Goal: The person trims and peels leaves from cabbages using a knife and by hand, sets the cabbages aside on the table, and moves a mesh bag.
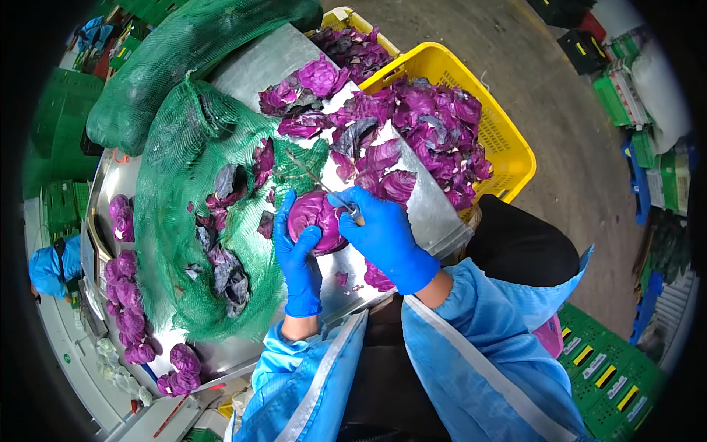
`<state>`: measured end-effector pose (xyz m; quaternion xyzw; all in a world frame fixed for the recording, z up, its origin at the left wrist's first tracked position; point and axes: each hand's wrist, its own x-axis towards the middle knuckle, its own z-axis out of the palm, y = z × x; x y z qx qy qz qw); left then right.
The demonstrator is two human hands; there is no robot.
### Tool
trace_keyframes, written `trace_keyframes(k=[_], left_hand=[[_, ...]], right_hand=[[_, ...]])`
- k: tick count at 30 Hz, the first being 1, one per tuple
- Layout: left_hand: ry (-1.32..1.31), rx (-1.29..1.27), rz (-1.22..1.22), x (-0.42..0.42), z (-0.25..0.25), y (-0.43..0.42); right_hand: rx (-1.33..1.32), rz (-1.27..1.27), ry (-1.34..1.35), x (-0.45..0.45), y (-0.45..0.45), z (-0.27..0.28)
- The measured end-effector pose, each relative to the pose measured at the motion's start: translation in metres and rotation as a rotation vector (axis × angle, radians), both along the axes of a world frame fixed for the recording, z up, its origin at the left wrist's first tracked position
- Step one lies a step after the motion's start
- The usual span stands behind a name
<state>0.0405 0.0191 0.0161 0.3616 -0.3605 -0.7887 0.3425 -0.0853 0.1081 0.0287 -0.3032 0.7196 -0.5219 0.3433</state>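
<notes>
A round red cabbage (315, 219) is held over the metal table (431, 214). My left hand (298, 258), in a blue glove, grips it from the left and below, thumb across its front. In my blue-gloved right hand (387, 236) is a knife (313, 171), its blade pointing up and left above the cabbage; the fingers wrap the handle beside the cabbage's right side. Loose purple leaves (379, 157) lie beyond my hands. Green netting (250, 272) with dark leaves on it spreads to the left.
Yellow crates (515, 140) of leaves stand beyond the table's right edge. Filled green net sacks (125, 110) lie at the upper left. Several cabbages (125, 291) line the left edge. Green crates (611, 376) are at the lower right. A person in blue (55, 265) is far left.
</notes>
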Motion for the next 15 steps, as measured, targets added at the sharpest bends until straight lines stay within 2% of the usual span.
trace_keyframes(k=[2, 4, 5, 7, 10, 12, 14, 15], left_hand=[[-0.015, -0.022, 0.005, -0.005, -0.001, 0.003], [-0.081, -0.030, 0.002, -0.004, -0.008, 0.001], [-0.086, -0.028, 0.000, -0.004, -0.008, 0.001], [-0.082, 0.098, -0.113, -0.004, -0.005, 0.000], [-0.106, 0.206, -0.158, 0.002, -0.021, 0.002], [-0.107, 0.195, -0.170, 0.006, -0.031, 0.001], [0.117, 0.583, -0.110, 0.007, -0.030, -0.007], [0.149, 0.594, -0.109, 0.007, -0.032, -0.011]], right_hand=[[0.052, -0.015, 0.061, -0.006, 0.002, 0.003], [0.047, 0.154, 0.151, -0.021, 0.006, 0.010], [0.048, 0.153, 0.146, -0.027, 0.008, 0.006], [0.050, 0.312, 0.373, -0.035, 0.009, -0.002], [0.112, 0.426, 0.358, -0.046, 0.012, 0.002], [0.102, 0.415, 0.320, -0.046, 0.015, 0.000], [-0.024, 0.376, 0.212, -0.046, 0.016, 0.001], [-0.031, 0.382, 0.214, -0.046, 0.016, -0.001]])
